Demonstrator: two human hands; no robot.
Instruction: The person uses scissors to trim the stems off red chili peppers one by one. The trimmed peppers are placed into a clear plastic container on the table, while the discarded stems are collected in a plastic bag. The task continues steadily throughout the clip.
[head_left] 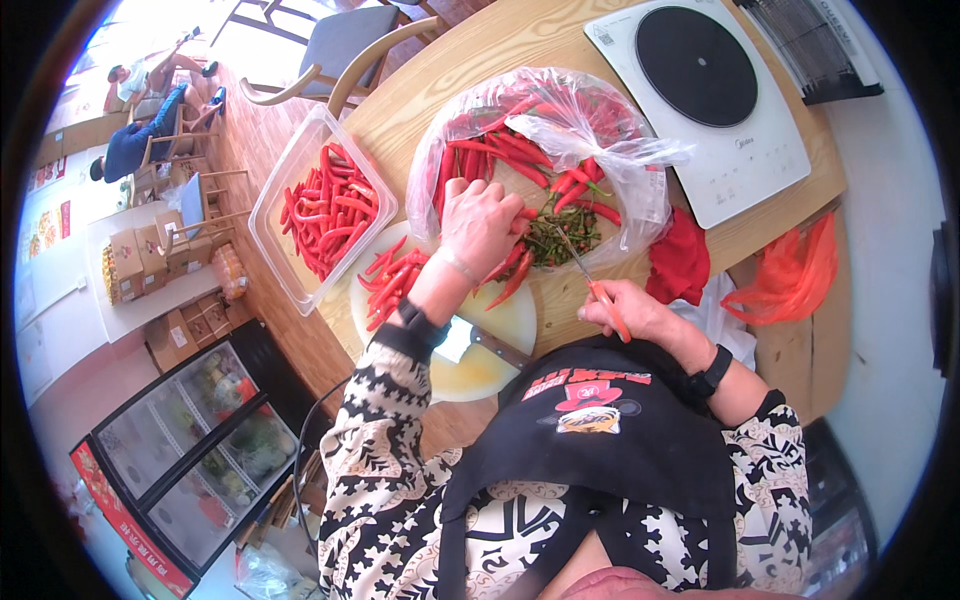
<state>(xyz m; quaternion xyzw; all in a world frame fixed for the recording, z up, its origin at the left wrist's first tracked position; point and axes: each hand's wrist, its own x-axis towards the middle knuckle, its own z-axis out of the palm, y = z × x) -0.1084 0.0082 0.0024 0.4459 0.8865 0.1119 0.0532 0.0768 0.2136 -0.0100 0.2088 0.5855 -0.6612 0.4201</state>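
My left hand is closed, its fingertips pinching a red chili pepper by the stem end. In my right hand is a pair of scissors with orange handles, the blades reaching to that chili's stem. Beneath the blades lies a heap of green chili stems. A clear plastic bag holding many red chilies lies open just beyond. More loose chilies rest on a round cutting board below my left wrist. A knife lies on the board, partly hidden by my sleeve.
A clear plastic tub of red chilies stands at the table's left edge. At the far right sits a white induction cooker. A red cloth and an orange plastic bag are right of my hand. Chairs and two seated people are farther off.
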